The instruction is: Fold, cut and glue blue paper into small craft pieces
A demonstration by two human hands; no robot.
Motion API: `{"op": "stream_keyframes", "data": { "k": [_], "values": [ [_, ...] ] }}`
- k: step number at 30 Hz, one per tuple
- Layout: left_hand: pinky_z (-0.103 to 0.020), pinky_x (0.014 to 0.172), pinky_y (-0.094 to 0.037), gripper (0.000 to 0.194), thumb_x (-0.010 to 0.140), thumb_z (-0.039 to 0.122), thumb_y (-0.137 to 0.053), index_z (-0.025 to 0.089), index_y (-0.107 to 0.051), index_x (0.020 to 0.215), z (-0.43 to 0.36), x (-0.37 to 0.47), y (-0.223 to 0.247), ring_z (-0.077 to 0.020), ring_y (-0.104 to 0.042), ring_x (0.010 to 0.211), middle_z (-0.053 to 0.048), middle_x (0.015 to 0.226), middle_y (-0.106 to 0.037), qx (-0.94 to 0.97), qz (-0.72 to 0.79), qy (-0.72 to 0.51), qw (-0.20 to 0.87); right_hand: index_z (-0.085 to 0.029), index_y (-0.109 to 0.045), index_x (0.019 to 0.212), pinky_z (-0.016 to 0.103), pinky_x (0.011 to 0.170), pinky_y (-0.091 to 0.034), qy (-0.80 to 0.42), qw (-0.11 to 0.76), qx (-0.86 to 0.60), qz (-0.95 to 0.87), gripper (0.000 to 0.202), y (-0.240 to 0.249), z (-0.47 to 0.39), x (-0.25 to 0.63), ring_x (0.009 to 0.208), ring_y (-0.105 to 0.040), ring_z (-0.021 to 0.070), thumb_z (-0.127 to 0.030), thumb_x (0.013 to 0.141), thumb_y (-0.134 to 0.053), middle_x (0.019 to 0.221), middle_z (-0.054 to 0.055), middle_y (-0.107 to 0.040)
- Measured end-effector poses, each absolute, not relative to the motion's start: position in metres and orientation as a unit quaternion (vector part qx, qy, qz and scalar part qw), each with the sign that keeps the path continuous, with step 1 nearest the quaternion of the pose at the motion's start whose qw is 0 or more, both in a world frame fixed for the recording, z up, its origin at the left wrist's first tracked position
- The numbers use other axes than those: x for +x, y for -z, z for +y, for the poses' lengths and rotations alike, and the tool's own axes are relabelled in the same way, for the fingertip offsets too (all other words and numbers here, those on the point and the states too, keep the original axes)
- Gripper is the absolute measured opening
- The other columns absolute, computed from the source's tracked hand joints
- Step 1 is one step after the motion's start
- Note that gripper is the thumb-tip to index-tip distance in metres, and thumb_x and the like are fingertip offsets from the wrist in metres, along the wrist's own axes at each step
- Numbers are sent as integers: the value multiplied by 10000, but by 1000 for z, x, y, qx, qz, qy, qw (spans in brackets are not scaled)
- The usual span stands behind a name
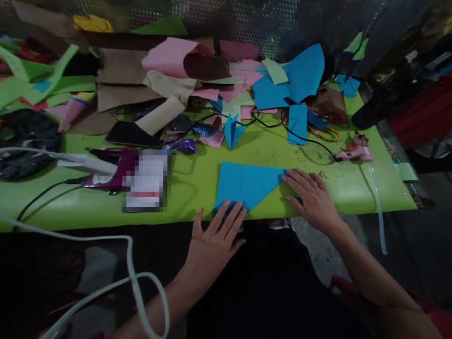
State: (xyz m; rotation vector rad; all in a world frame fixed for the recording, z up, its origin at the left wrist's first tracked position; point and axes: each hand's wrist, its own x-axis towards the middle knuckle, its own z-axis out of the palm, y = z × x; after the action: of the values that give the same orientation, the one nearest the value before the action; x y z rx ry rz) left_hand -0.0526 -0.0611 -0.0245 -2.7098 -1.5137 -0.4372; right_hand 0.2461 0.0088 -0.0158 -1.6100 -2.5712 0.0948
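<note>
Blue paper (256, 181), one edge slanted, lies flat on the green tabletop (192, 188).

Both hands lay palm down, unclenched, at the blue sheet (259, 181). The left hand (215, 240) reached its lower left corner with fingers spread, middle fingertips on it — thumb out to the right, below its edge. The right hand (316, 200) rested at its right-hand tip, fingers pointing left, thumb apart beneath them. Both bare forearms slanted up toward it — the left from lower left, the right from lower right.
</note>
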Motion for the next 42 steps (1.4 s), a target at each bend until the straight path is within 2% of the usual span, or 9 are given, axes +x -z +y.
{"op": "stream_keyframes", "data": {
  "k": [5,9,12,16,21,27,32,36,42],
  "values": [
    [-519,1233,-125,528,961,334,-573,326,-468,1479,-69,-61,15,-251,-589,1285,-41,1390,-645,-842,-500,203,3,-254,-458,1484,551,1207,-257,-13,68,-533,-843,495,16,13,240,1493,-332,293,-391,1008,-459,1571,84,-447],
    [-513,1217,-183,475,955,294,-566,302,-539,1429,-65,-53,10,-260,-607,1261,-56,1386,-645,-850,-486,204,3,-281,-400,1519,574,1197,-257,-12,66,-510,-857,506,16,13,233,1504,-313,293,-334,1017,-435,1623,73,-364],
    [-543,1213,-194,463,968,318,-536,275,-545,1430,-53,-49,12,-278,-596,1271,-73,1412,-623,-859,-479,180,-9,-312,-403,1518,604,1186,-246,-5,70,-523,-849,504,15,6,232,1466,-377,304,-330,1015,-440,1577,59,-446],
    [-617,1220,-137,445,989,346,-490,274,-554,1422,-31,-55,15,-308,-552,1323,-71,1461,-578,-858,-491,148,-15,-290,-507,1444,610,1194,-200,27,99,-561,-822,448,12,-15,232,1387,-475,321,-329,997,-490,1429,77,-601],
    [-663,1217,-92,485,995,366,-462,237,-511,1460,-20,-50,11,-335,-455,1414,-98,1546,-473,-845,-517,134,-21,-275,-604,1329,578,1159,-267,16,113,-560,-821,364,2,-34,225,1261,-574,317,-336,976,-535,1245,78,-691],
    [-648,1235,-37,529,996,434,-458,218,-478,1478,-31,-33,19,-299,-463,1413,-101,1544,-471,-847,-509,142,-54,-243,-613,1314,472,994,-468,-54,152,-528,-834,370,-14,15,215,1158,-617,296,-375,988,-502,1260,104,-667],
    [-683,1221,4,502,987,430,-484,255,-495,1457,-28,-48,24,-294,-456,1423,-92,1534,-487,-850,-504,142,-65,-186,-542,1397,494,1021,-465,-118,123,-505,-846,553,-10,84,195,1235,-563,341,-402,896,-635,1327,149,-615],
    [-693,1215,-41,412,988,382,-492,290,-568,1382,-24,-64,19,-292,-456,1423,-67,1532,-498,-840,-521,142,-64,-186,-471,1453,413,856,-514,-178,97,-489,-849,726,-6,101,181,1072,-627,300,-417,812,-722,1184,132,-646],
    [-638,1161,-249,308,986,356,-484,267,-686,1200,-17,-73,8,-309,-561,1293,-84,1425,-610,-784,-592,178,-55,-190,-634,1155,295,605,-392,-186,65,-526,-828,496,-15,101,174,774,-635,224,-399,730,-780,866,43,-687]
  ]
}}
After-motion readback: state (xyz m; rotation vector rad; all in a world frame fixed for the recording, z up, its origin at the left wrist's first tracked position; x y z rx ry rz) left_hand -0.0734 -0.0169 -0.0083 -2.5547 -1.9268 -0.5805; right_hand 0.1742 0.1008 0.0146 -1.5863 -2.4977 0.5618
